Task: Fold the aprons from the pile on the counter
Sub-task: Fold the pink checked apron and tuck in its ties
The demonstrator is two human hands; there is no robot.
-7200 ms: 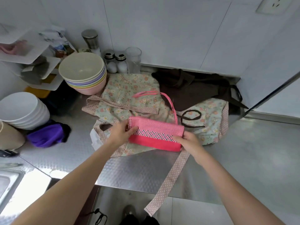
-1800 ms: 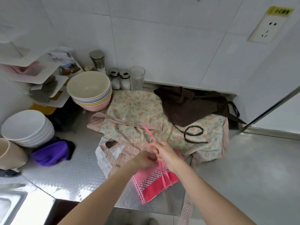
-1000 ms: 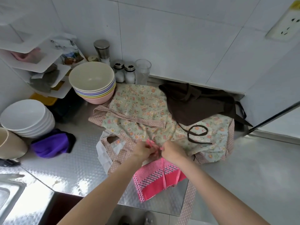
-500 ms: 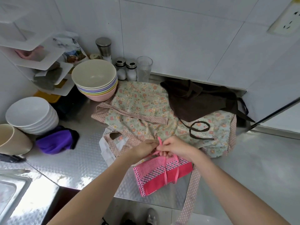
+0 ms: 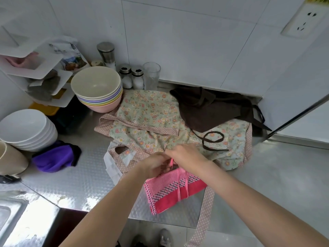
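A folded pink apron with a checked band lies near the counter's front edge, its pink strap wound around it. My left hand and my right hand meet at the bundle's top edge, both pinching the pink strap ends. Behind them a floral apron lies spread out, one dotted tie hanging over the counter's edge. A brown apron lies crumpled at the back right, its dark strap looped on the floral cloth.
A stack of coloured bowls stands at the back left, with shakers and a glass by the wall. White bowls, a purple cloth and a cup sit at left; a sink at lower left. Bare steel counter at right.
The pink apron has gone from held flat and folded to bundled with its strap wound around it. Over the last second my hands stayed together at its top, working the strap ends.
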